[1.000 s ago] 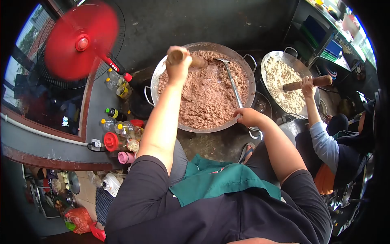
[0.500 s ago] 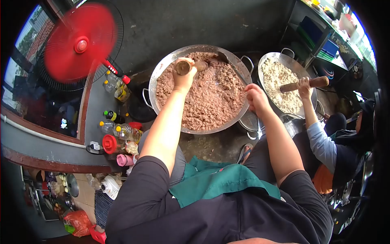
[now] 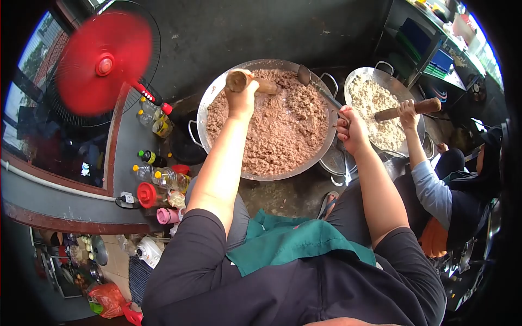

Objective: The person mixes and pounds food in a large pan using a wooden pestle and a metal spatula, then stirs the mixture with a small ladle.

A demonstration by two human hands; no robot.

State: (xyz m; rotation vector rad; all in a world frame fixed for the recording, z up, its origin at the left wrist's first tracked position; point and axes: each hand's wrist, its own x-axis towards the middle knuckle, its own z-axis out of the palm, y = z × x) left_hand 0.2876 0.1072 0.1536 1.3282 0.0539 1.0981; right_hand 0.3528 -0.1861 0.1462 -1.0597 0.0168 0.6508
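A large metal wok [image 3: 204, 103] holds a coarse, brownish-pink crumbly mixture [image 3: 283, 130]. Over its left side my left hand [image 3: 240, 102] is closed around a thick wooden pestle [image 3: 265, 86], whose far end meets the mixture. My right hand [image 3: 353, 129], beyond the wok's right rim, grips the handle of a long metal spatula [image 3: 325, 95]. The spatula's blade sits at the wok's far right edge, above the mixture.
At right, a co-worker's hand [image 3: 408, 114] holds another wooden pestle [image 3: 428, 106] over a second wok [image 3: 401, 87] of pale crumbly food. A red fan [image 3: 105, 64] spins at left, above several bottles [image 3: 164, 176]. A metal shelf [image 3: 435, 49] stands at back right.
My right hand has moved up and to the right, and the spatula blade has lifted from the mixture towards the far rim. My left hand and the pestle have shifted slightly up and left.
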